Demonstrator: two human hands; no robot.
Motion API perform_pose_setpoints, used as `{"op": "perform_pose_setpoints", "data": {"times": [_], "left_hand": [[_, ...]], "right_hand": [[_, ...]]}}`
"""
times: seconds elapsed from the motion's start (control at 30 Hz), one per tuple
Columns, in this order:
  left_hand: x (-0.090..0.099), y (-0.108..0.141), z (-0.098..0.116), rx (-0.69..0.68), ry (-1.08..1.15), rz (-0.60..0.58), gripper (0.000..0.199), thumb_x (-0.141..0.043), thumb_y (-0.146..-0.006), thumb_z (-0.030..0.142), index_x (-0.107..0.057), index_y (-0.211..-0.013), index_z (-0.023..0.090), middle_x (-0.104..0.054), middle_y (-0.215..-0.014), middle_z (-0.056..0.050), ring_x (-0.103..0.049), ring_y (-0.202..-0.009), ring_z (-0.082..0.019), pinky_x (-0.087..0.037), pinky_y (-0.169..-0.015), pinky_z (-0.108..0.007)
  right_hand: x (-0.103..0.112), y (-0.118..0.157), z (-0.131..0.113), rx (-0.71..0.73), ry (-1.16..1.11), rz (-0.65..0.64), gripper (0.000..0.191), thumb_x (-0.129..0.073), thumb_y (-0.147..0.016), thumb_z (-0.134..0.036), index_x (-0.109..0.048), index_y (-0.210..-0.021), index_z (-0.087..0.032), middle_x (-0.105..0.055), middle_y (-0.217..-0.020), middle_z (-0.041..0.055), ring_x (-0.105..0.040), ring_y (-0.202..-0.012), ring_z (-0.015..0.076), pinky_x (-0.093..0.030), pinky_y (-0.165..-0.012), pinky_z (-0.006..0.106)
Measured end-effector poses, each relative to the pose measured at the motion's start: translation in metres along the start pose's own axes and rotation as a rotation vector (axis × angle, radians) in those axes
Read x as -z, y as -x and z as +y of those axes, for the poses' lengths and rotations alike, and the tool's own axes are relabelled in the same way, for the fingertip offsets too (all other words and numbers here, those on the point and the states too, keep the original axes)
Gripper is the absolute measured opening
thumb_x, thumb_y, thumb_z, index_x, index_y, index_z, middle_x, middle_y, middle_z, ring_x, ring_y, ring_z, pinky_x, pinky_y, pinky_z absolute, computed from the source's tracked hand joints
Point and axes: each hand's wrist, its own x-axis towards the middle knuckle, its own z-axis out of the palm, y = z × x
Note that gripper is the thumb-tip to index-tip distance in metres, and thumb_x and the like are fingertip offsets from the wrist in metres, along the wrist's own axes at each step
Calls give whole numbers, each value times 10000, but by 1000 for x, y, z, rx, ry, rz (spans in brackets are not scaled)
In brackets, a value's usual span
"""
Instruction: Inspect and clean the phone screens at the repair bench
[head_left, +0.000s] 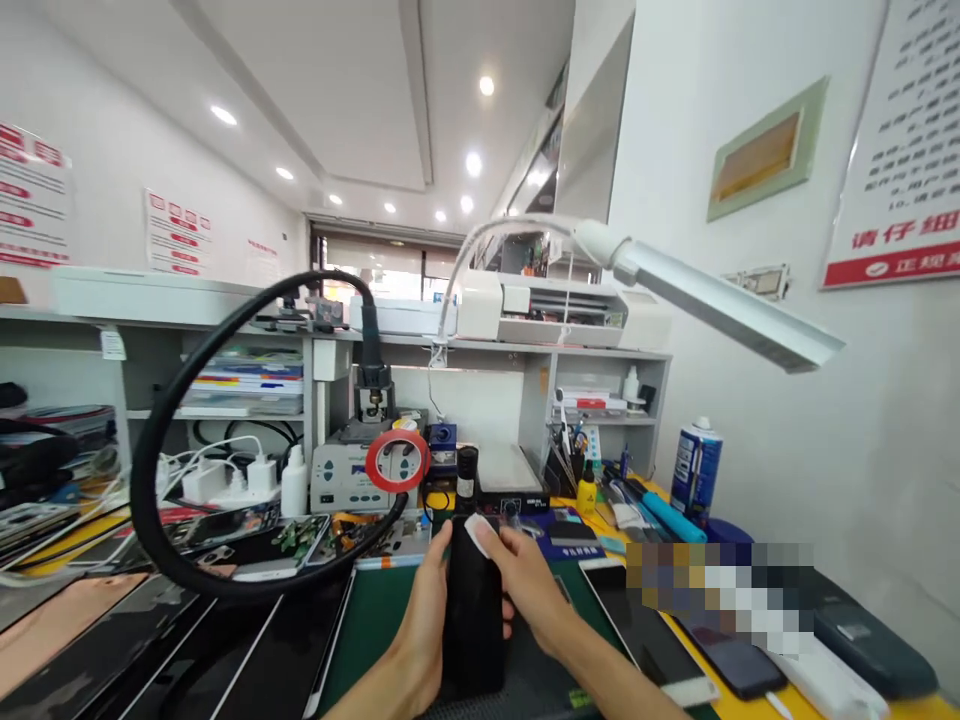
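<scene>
A black smartphone (474, 625) stands tilted toward me above the work mat, its dark face turned my way. Along its left edge my left hand (424, 610) grips it, with fingertips showing past the right edge. My right hand (529, 575) pinches a small white wipe (477, 533) between thumb and fingers and presses it on the upper part of the phone. Beneath the hands lies a green work mat (375, 620). Just behind the phone stands a small dark bottle (466, 475).
A thick black hose (142, 500) loops over the left side from the grey soldering station (337, 478), where a red tape roll (397, 460) hangs. White-edged tablets (637, 625) lie on both sides. A blue spray can (696, 470) stands right, under a white lamp (727, 300).
</scene>
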Motion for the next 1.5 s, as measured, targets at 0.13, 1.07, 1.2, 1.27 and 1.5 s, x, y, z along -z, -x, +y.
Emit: {"op": "perform_pose_setpoints", "data": {"times": [0.13, 1.07, 1.2, 1.27, 1.5], "left_hand": [[-4, 1, 3, 11, 59, -60, 715, -459, -860, 733, -708, -973, 73, -658, -589, -115, -605, -509, -194, -515, -578, -288], [-8, 1, 3, -15, 121, 74, 667, -554, -844, 687, -657, -1218, 144, -739, -801, -108, -717, -692, -257, -588, -714, -389], [-11, 6, 3, -60, 83, 70, 667, -574, -854, 660, -622, -1279, 148, -752, -866, -109, -731, -748, -256, -590, -746, -381], [-11, 7, 2, -77, 66, 69, 668, -574, -855, 659, -607, -1300, 162, -753, -884, -107, -732, -756, -255, -591, -746, -383], [-12, 10, -1, -97, 23, 80, 688, -561, -877, 642, -560, -1384, 176, -748, -1065, -113, -724, -956, -266, -584, -817, -355]], "right_hand": [[-5, -2, 4, -9, -9, 15, 653, -581, -738, -825, -495, -847, -187, -406, -492, -77, -371, -343, 69, -288, -309, 173], [-3, 9, -10, 12, 9, -35, 655, -569, -772, -798, -548, -952, -169, -389, -485, -79, -359, -359, 74, -325, -318, 189], [-3, 13, -15, -5, -1, -19, 596, -596, -802, -737, -580, -962, -162, -417, -480, -70, -371, -353, 78, -318, -311, 189], [-3, 14, -18, -12, -4, 6, 585, -603, -801, -730, -588, -940, -163, -441, -491, -61, -378, -347, 79, -309, -307, 190], [-4, 12, -20, 40, -9, 83, 603, -622, -776, -745, -614, -894, -153, -523, -537, -16, -429, -384, 86, -290, -359, 199]]}}
